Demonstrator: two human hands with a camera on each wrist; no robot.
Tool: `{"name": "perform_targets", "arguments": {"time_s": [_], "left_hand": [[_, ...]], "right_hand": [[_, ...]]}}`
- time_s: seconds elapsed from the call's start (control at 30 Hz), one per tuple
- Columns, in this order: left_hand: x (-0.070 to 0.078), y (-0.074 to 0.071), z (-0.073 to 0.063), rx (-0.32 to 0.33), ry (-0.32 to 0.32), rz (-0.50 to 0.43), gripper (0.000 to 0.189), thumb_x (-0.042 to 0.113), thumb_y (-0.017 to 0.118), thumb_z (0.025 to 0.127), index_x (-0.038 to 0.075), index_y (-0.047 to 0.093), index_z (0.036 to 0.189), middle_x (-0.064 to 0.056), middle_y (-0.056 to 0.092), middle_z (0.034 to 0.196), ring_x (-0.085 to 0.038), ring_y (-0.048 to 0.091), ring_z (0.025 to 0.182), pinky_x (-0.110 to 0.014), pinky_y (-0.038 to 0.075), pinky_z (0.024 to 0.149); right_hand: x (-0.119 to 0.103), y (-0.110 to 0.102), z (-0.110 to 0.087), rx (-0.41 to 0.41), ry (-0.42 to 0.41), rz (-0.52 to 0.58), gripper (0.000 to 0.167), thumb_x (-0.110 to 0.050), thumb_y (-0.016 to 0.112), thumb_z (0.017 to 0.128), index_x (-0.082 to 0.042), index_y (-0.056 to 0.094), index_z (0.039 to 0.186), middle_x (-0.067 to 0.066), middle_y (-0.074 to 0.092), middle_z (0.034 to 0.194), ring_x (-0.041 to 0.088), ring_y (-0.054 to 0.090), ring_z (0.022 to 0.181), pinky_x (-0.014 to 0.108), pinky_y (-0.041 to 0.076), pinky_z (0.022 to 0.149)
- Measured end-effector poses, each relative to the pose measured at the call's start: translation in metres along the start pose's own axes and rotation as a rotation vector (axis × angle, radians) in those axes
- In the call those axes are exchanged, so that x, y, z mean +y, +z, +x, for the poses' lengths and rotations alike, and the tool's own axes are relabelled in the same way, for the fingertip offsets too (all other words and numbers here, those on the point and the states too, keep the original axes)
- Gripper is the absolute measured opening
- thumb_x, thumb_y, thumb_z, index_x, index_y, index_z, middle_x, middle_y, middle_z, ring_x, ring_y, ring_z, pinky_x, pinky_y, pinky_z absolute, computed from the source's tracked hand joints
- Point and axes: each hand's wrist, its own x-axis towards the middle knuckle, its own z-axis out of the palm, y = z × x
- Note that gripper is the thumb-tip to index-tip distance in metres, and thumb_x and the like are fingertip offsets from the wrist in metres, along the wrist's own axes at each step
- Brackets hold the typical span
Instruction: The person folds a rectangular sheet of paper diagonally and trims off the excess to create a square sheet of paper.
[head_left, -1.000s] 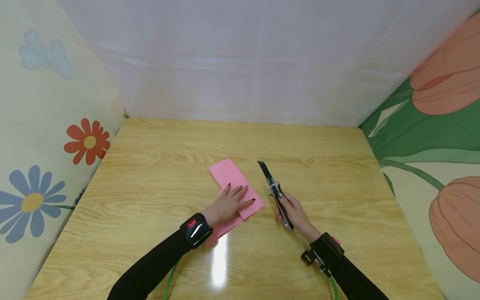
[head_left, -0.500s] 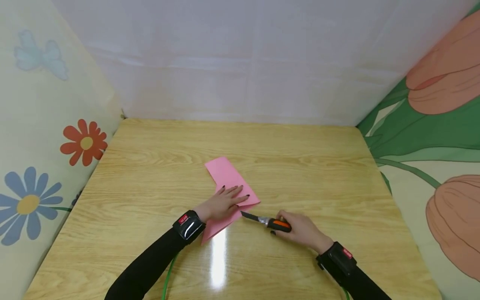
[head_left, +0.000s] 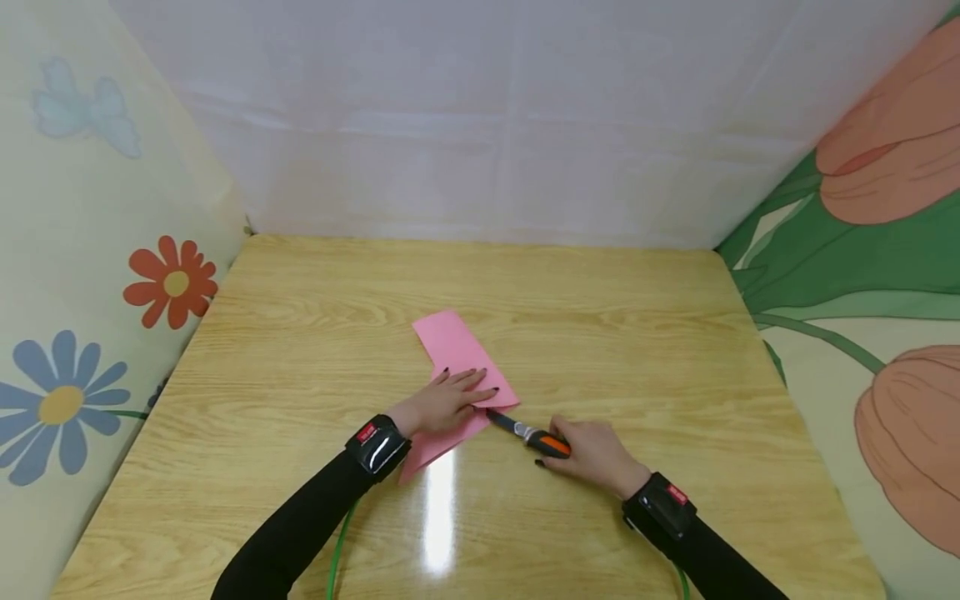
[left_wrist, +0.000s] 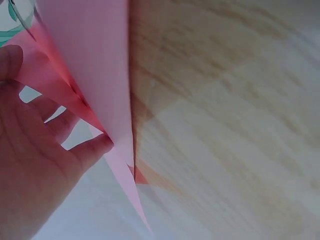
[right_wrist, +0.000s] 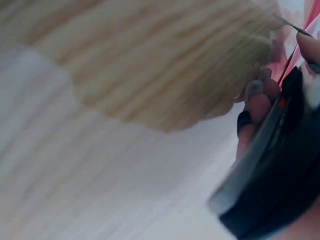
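A folded sheet of pink paper (head_left: 459, 340) lies at an angle on the table, its lower flap (head_left: 442, 446) spreading toward the near side. My left hand (head_left: 441, 406) rests on it with fingers stretched out, covering the middle of the sheet. In the left wrist view, the paper's edges stand apart beside the thumb (left_wrist: 90, 152). My right hand (head_left: 600, 454) grips a utility knife (head_left: 551, 444) with a black and orange handle. Its dark blade points left, the tip at the fold opening between the two layers, close to my left fingers. The knife's handle end (right_wrist: 265, 185) looms large in the right wrist view.
The wood-grain table (head_left: 637, 333) reaches back to a white cloth (head_left: 480, 167). Flower-printed panels (head_left: 60, 250) flank it on both sides. A bright light reflection (head_left: 438, 525) shows below the paper, and a green cable (head_left: 337, 546) runs along the left sleeve.
The right hand has swung the knife down and left, from upright beside the paper to blade tip in the fold. The lower flap has opened out, while the left hand stays on the sheet.
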Motion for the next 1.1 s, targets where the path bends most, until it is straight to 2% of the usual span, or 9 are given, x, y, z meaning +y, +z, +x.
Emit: {"name": "perform_targets", "arguments": {"time_s": [0.13, 0.4, 0.5, 0.63, 0.73, 0.8, 0.93, 1.0, 1.1], "left_hand": [[-0.002, -0.001, 0.0, -0.023, -0.016, -0.033, 0.046, 0.013, 0.042, 0.098, 0.014, 0.04, 0.144, -0.02, 0.023, 0.151, -0.038, 0.024, 0.137, -0.061, 0.018, 0.108], [-0.003, -0.002, -0.001, -0.053, -0.031, -0.012, 0.054, 0.013, 0.048, 0.092, 0.016, 0.039, 0.144, -0.018, 0.021, 0.153, -0.036, 0.019, 0.14, -0.06, 0.015, 0.109], [0.0, -0.002, -0.001, -0.091, -0.056, -0.056, 0.06, 0.02, 0.054, 0.088, 0.016, 0.036, 0.145, -0.017, 0.016, 0.154, -0.035, 0.015, 0.141, -0.059, 0.01, 0.111], [0.007, -0.002, 0.0, -0.103, -0.119, -0.088, 0.057, 0.038, 0.047, 0.096, 0.014, 0.034, 0.146, -0.013, 0.015, 0.155, -0.032, 0.013, 0.142, -0.057, 0.008, 0.112], [0.015, -0.001, 0.004, -0.043, -0.185, -0.011, 0.058, 0.043, 0.039, 0.099, 0.01, 0.032, 0.147, -0.011, 0.023, 0.153, -0.03, 0.021, 0.14, -0.059, 0.016, 0.11], [0.022, 0.002, 0.008, 0.011, -0.226, 0.102, 0.058, 0.041, 0.041, 0.099, 0.007, 0.033, 0.145, -0.011, 0.031, 0.15, -0.031, 0.028, 0.137, -0.06, 0.024, 0.106], [0.039, 0.009, 0.015, 0.061, -0.378, 0.316, 0.059, 0.047, 0.048, 0.094, 0.016, 0.038, 0.144, -0.012, 0.034, 0.147, -0.036, 0.035, 0.132, -0.059, 0.038, 0.097], [0.043, 0.009, 0.015, 0.051, -0.475, 0.339, 0.063, 0.052, 0.051, 0.091, 0.021, 0.038, 0.144, -0.016, 0.031, 0.149, -0.042, 0.034, 0.131, -0.061, 0.04, 0.093], [0.043, 0.007, 0.012, 0.053, -0.587, 0.233, 0.076, 0.058, 0.054, 0.086, 0.018, 0.034, 0.147, -0.026, 0.026, 0.148, -0.051, 0.031, 0.129, -0.063, 0.04, 0.092]], "right_hand": [[0.002, 0.001, 0.0, -0.003, 0.044, -0.012, 0.033, -0.04, 0.076, 0.074, -0.018, 0.055, 0.086, -0.013, 0.045, 0.062, 0.003, 0.039, 0.052, 0.018, 0.03, 0.049], [0.002, -0.005, 0.0, -0.022, 0.121, 0.012, 0.033, -0.039, 0.077, 0.075, -0.017, 0.053, 0.081, -0.009, 0.044, 0.058, 0.006, 0.039, 0.049, 0.02, 0.03, 0.046], [0.0, -0.006, 0.001, -0.053, 0.156, 0.034, 0.033, -0.039, 0.077, 0.075, -0.017, 0.053, 0.081, -0.008, 0.044, 0.059, 0.006, 0.04, 0.049, 0.02, 0.031, 0.047], [-0.004, -0.005, 0.0, -0.078, 0.171, 0.053, 0.034, -0.038, 0.077, 0.075, -0.016, 0.052, 0.08, -0.007, 0.044, 0.059, 0.008, 0.04, 0.05, 0.021, 0.03, 0.048], [-0.007, -0.004, 0.0, -0.07, 0.156, 0.049, 0.034, -0.037, 0.077, 0.076, -0.015, 0.051, 0.08, -0.007, 0.043, 0.059, 0.007, 0.039, 0.049, 0.021, 0.029, 0.047], [-0.01, -0.003, -0.001, -0.053, 0.152, 0.045, 0.035, -0.036, 0.077, 0.076, -0.014, 0.05, 0.08, -0.007, 0.042, 0.059, 0.007, 0.038, 0.049, 0.021, 0.029, 0.046], [-0.014, -0.005, -0.003, -0.023, 0.165, 0.041, 0.034, -0.035, 0.077, 0.076, -0.013, 0.05, 0.079, -0.006, 0.042, 0.057, 0.007, 0.038, 0.048, 0.021, 0.028, 0.044], [-0.017, -0.004, -0.004, -0.019, 0.173, 0.039, 0.034, -0.034, 0.077, 0.076, -0.013, 0.051, 0.08, -0.006, 0.042, 0.057, 0.008, 0.038, 0.048, 0.021, 0.027, 0.043], [-0.02, -0.002, -0.004, -0.019, 0.179, 0.026, 0.035, -0.035, 0.077, 0.076, -0.012, 0.051, 0.08, -0.005, 0.043, 0.058, 0.008, 0.038, 0.048, 0.021, 0.027, 0.043]]}}
